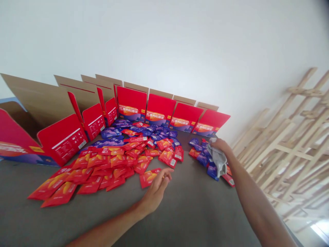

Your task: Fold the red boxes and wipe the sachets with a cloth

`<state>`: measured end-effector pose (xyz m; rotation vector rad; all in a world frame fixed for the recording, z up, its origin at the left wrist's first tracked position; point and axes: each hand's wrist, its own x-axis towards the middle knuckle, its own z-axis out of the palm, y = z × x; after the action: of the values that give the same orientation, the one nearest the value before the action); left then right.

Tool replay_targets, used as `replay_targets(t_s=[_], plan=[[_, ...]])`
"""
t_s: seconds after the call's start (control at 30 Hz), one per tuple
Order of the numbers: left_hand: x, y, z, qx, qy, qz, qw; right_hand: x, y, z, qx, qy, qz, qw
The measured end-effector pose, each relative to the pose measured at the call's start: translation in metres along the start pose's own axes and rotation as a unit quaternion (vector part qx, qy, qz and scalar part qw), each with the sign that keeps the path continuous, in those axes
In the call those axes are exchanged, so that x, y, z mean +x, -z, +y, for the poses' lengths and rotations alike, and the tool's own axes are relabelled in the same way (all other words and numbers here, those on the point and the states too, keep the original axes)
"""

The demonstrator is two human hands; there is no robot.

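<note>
My right hand (pixel 221 145) is closed around a crumpled grey cloth (pixel 218 160), which hangs over a small pile of blue pouches (pixel 202 158) and red pouches on the right of the table. Some of that pile is hidden under the cloth and my hand. Loosely curled, my left hand (pixel 156 190) is beside a single red pouch (pixel 148 177), with a gap between thumb and fingers and nothing visible in it. Whether it touches that pouch I cannot tell. A large heap of flat red pouches (pixel 113 163) spreads to its left, with blue-purple pouches (pixel 111 132) behind.
Red printed cartons with raised brown flaps stand in a row at the back, among them one carton (pixel 160 109). More cartons line the left, the nearest carton (pixel 64 144) being largest. Wooden racks (pixel 290 151) rise at the right, beyond the dark grey table (pixel 190 212).
</note>
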<state>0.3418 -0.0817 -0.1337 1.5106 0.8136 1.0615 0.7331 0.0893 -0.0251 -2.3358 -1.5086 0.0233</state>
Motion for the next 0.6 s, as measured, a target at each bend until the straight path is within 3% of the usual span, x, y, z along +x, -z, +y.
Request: replay_targets(t_s=[0.13, 0.23, 0.33, 0.4, 0.5, 0.6], plan=[[0.005, 0.015, 0.019, 0.063, -0.063, -0.032, 0.996, -0.027, 0.021, -0.015, 0.006, 0.023, 0.035, 0.999], [0.014, 0.047, 0.040, 0.138, -0.108, -0.030, 0.984, -0.078, 0.021, -0.036, 0.131, 0.174, 0.045, 0.975], [0.033, 0.106, 0.055, 0.249, -0.102, 0.054, 0.962, -0.144, 0.006, -0.058, 0.255, 0.332, -0.049, 0.907], [0.049, 0.157, 0.055, 0.360, -0.075, 0.103, 0.924, -0.184, -0.007, -0.070, 0.276, 0.395, -0.138, 0.865], [0.069, 0.235, 0.045, 0.491, 0.067, 0.151, 0.855, -0.225, -0.026, -0.087, 0.293, 0.428, -0.226, 0.825], [0.080, 0.286, 0.032, 0.501, 0.123, 0.180, 0.837, -0.240, -0.038, -0.103, 0.326, 0.435, -0.256, 0.799]])
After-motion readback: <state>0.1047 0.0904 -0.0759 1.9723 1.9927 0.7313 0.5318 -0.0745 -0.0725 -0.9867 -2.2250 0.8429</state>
